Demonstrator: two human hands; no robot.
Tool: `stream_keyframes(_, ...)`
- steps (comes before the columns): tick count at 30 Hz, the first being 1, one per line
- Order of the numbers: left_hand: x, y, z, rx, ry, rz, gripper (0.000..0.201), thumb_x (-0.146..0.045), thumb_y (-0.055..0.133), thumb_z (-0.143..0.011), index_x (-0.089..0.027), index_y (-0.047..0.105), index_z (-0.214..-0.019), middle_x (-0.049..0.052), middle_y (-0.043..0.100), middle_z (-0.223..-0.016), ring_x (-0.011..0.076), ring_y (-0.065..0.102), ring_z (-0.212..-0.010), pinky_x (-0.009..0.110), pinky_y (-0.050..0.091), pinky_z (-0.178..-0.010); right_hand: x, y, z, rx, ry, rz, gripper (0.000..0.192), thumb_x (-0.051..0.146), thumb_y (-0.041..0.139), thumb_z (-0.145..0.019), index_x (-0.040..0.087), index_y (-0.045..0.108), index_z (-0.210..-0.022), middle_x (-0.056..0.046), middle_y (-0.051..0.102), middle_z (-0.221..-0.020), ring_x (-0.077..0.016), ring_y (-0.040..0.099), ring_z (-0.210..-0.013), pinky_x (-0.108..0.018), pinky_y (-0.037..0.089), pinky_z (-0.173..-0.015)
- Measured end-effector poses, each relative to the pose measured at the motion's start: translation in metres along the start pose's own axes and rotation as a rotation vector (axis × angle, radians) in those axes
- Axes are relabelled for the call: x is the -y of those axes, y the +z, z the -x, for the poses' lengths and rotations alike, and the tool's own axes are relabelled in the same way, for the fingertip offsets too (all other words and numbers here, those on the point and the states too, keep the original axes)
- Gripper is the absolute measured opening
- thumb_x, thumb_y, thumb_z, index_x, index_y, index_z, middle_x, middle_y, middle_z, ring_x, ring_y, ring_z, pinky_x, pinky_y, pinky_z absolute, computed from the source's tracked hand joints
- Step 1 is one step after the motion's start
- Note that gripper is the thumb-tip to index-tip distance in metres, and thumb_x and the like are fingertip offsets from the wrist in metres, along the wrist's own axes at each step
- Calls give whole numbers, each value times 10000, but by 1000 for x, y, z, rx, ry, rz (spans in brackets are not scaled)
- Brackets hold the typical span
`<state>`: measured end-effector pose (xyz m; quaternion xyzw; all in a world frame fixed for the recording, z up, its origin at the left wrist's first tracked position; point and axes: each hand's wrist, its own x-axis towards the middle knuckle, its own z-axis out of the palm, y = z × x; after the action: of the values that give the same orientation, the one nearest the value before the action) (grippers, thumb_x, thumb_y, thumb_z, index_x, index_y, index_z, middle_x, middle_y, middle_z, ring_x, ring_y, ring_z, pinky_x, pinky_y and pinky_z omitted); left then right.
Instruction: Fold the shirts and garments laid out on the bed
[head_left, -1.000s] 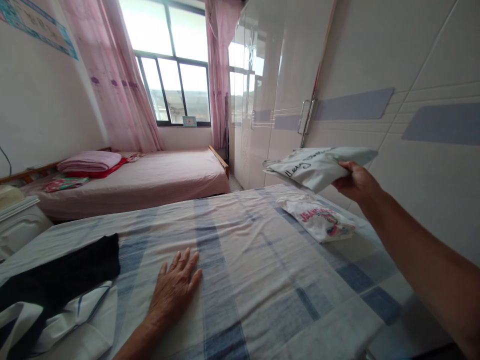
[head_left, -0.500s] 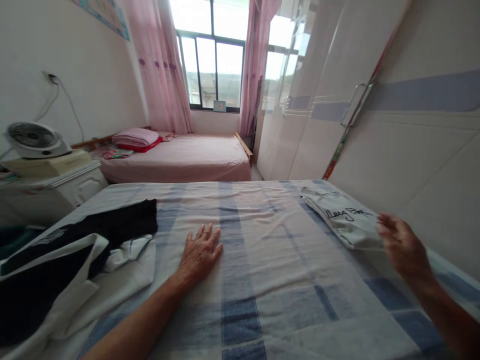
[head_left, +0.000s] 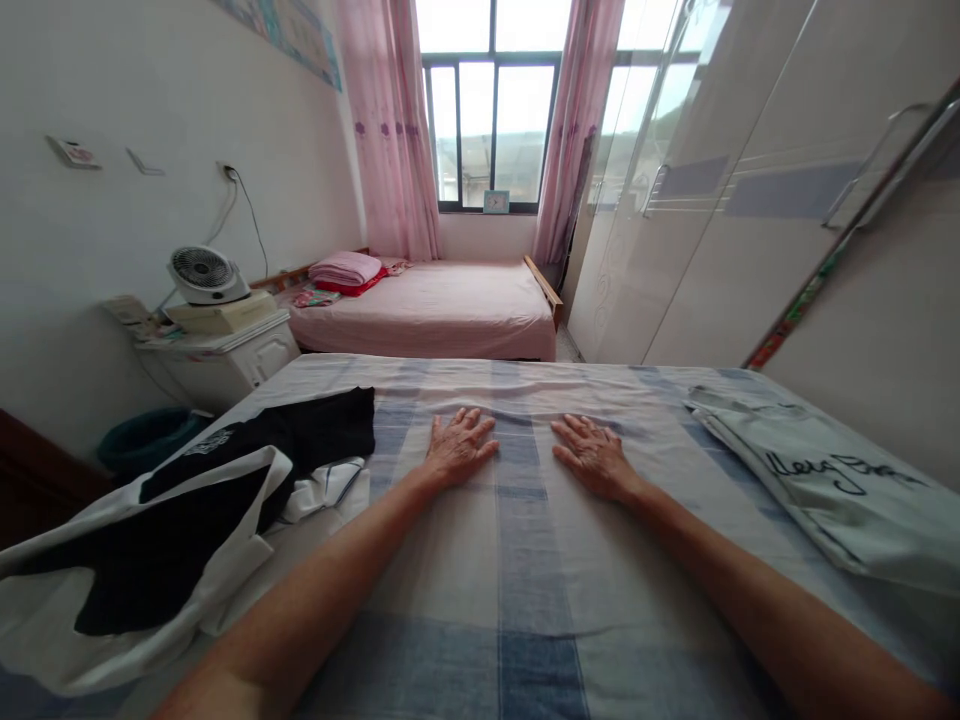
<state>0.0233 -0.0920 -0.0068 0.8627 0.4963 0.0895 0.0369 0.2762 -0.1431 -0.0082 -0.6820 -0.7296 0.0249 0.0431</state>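
Note:
My left hand [head_left: 457,446] and my right hand [head_left: 594,455] both lie flat, palms down and fingers spread, on the blue-and-white checked bed sheet [head_left: 517,560] in the middle of the bed. Neither hand holds anything. A folded pale shirt with black handwriting on it [head_left: 832,482] lies at the bed's right edge, well to the right of my right hand. A black-and-white pile of clothes [head_left: 180,500] lies on the left part of the bed, a little way left of my left hand.
A white wardrobe [head_left: 750,220] runs along the right wall close to the bed. A second bed with a pink sheet [head_left: 442,305] stands under the window. A white nightstand [head_left: 225,355] with a small fan [head_left: 202,272] stands at left, beside a dark bin [head_left: 146,437].
My right hand let go of the folded pale shirt on the bed's right side and came to rest flat beside my left hand. The view has swung to the left.

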Motion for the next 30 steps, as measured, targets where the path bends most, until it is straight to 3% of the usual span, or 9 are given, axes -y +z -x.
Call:
stream_keyframes(7, 36, 7, -94, 6, -180, 21, 559, -575, 304, -900, -319, 418, -1384, 65, 298, -1527, 315, 229, -1394, 642, 119, -1067, -18, 5, -107, -17, 172, 13, 621, 586, 223, -902, 307, 349, -1442, -66, 264, -1540, -324, 241, -1383, -587, 191, -1056)
stream_keyframes(14, 82, 10, -150, -37, -273, 42, 574, -595, 337, -887, -274, 475, -1343, 97, 342, -1500, 338, 273, -1353, 642, 131, -1049, -40, 7, -167, -31, 273, 16, 672, 629, 209, -880, 292, 351, -1443, -75, 266, -1538, -321, 229, -1384, -577, 186, -1060)
stream_keyframes(18, 98, 8, -159, -170, -308, 54, 424, -409, 296, -954, -217, 590, -1193, 97, 530, -1315, 274, 417, -1218, 531, 247, -1046, -44, 11, -175, -135, 298, 4, 621, 567, 245, -893, 251, 443, -1389, -88, 370, -1484, -310, 306, -1337, -531, 216, -1056)
stream_keyframes(22, 98, 5, -150, -302, -398, 3, 411, -210, 283, -932, -149, 545, -1243, 142, 522, -1263, 255, 419, -1207, 394, 334, -1010, -43, 12, -169, -385, 234, 33, 479, 362, 300, -910, 161, 571, -1251, -134, 562, -1278, -277, 439, -1203, -443, 315, -992)
stream_keyframes(25, 98, 5, -144, -275, -417, -37, 345, -249, 421, -879, -201, 624, -1153, 109, 580, -1172, 252, 520, -1123, 344, 409, -943, -45, 10, -165, -441, 213, 62, 394, 290, 346, -900, 170, 644, -1128, -118, 629, -1112, -250, 545, -1037, -370, 396, -869)
stream_keyframes(30, 111, -2, -152, -185, -421, -20, 294, -385, 527, -824, -245, 688, -1027, 63, 667, -1086, 233, 623, -992, 300, 483, -837, -50, 6, -169, -384, 198, 84, 348, 313, 373, -915, 207, 681, -1039, -83, 659, -1007, -201, 608, -898, -293, 424, -732)
